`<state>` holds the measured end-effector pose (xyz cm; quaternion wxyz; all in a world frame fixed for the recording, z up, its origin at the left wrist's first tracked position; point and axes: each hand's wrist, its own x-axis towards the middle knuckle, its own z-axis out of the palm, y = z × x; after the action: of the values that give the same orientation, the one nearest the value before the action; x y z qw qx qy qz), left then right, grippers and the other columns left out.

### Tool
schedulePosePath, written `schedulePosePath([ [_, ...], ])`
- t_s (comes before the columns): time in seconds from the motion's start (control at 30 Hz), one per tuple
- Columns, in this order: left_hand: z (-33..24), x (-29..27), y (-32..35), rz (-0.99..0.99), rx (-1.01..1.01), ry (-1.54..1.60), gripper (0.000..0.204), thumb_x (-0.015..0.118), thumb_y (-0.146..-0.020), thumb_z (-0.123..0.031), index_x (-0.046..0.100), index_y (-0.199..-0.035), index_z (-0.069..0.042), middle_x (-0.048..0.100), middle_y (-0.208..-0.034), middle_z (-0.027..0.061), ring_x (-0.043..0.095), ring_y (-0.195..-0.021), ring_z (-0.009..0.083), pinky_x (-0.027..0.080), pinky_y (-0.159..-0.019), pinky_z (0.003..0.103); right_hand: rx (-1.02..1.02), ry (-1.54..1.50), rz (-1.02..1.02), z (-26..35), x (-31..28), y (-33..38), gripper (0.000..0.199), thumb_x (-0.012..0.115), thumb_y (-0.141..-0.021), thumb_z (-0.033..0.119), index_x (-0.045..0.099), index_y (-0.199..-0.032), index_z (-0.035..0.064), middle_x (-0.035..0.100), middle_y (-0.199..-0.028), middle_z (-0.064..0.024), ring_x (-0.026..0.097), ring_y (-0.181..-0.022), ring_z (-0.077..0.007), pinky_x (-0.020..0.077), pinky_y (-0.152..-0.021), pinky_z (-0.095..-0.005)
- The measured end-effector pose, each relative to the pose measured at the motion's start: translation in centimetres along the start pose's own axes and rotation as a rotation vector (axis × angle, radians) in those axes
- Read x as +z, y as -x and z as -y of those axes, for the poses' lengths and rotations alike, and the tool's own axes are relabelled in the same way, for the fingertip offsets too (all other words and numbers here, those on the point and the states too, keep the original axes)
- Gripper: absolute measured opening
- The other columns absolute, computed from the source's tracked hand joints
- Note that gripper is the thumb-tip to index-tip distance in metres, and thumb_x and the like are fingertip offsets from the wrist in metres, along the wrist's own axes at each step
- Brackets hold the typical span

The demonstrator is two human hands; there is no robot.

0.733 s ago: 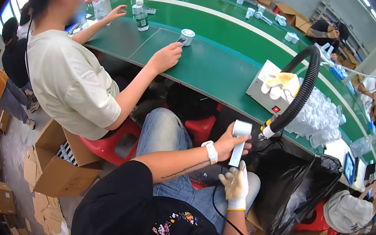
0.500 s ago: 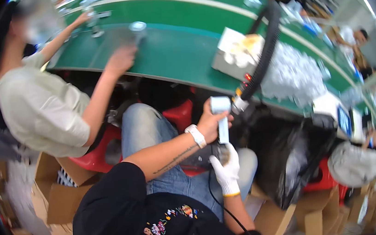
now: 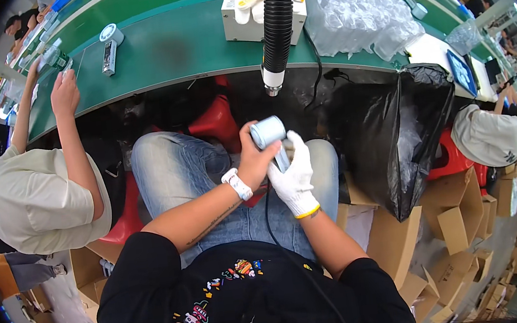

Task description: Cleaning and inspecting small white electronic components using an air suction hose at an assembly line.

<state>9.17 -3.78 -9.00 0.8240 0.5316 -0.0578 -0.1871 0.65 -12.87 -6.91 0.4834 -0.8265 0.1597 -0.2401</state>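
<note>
Head view: a seated person looks down at both hands over their lap, below a green tabletop [image 3: 182, 49].
Left hand [image 3: 252, 162]: bare, fingers curled around a small pale-blue cylindrical device [image 3: 268, 133].
Right hand [image 3: 293, 173]: white-gloved, fingers pressed against the device's lower part.
Device position: centre, just below a black corrugated hose [image 3: 275, 25].
Doing it well: probably brace wrists on thighs and keep the grip firm.

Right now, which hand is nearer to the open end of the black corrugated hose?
Left. The bare left hand grips the grey cylinder just below the hose end; the gloved right hand sits lower, under the cylinder.
</note>
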Motion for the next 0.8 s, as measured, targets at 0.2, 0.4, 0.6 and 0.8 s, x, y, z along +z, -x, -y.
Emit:
schedulePosePath([
  [0.2,-4.5,0.7,0.4,-0.008,-0.195,0.267,0.063,0.067,-0.099,-0.007,0.026,-0.145,-0.016,0.057,-0.13,0.0179,0.067,-0.116,0.0318,0.058,-0.097,0.049,0.102,-0.483,-0.097,0.1,0.2,0.0,0.067,0.076,-0.091,0.018,0.044,-0.149,0.0052,0.059,-0.128,-0.0177,0.065,-0.109,-0.0315,0.0549,-0.095,-0.0394],
  [0.4,-6.7,-0.9,-0.4,0.062,-0.183,0.372,0.057,0.067,-0.101,-0.016,0.028,-0.142,-0.018,0.059,-0.13,0.0174,0.064,-0.122,0.0334,0.057,-0.098,0.05,0.666,-1.316,0.324,-1.1,-2.2,-0.6,0.056,0.06,-0.104,0.027,0.041,-0.152,0.0062,0.064,-0.118,-0.017,0.067,-0.096,-0.0269,0.0581,-0.083,-0.0396],
  [0.6,-7.5,-3.4,-0.2,0.137,-0.189,0.43,0.045,0.067,-0.101,-0.029,0.043,-0.136,-0.015,0.059,-0.135,0.0172,0.065,-0.121,0.032,0.056,-0.099,0.049,0.682,-1.183,0.437,-2.1,-2.0,0.3,0.056,0.062,-0.102,0.021,0.043,-0.152,0.0049,0.066,-0.118,-0.0163,0.068,-0.095,-0.0244,0.0593,-0.08,-0.0391],
  [0.8,-12.8,-5.2,-0.7,0.166,-0.451,-0.053,0.047,0.073,-0.096,-0.028,0.049,-0.134,-0.014,0.064,-0.129,0.0134,0.067,-0.115,0.0268,0.059,-0.092,0.046,0.05,-0.55,0.256,-2.8,-1.6,-0.5,0.058,0.07,-0.095,0.008,0.05,-0.149,0.0019,0.066,-0.122,-0.0159,0.068,-0.102,-0.025,0.0592,-0.085,-0.0386],
])
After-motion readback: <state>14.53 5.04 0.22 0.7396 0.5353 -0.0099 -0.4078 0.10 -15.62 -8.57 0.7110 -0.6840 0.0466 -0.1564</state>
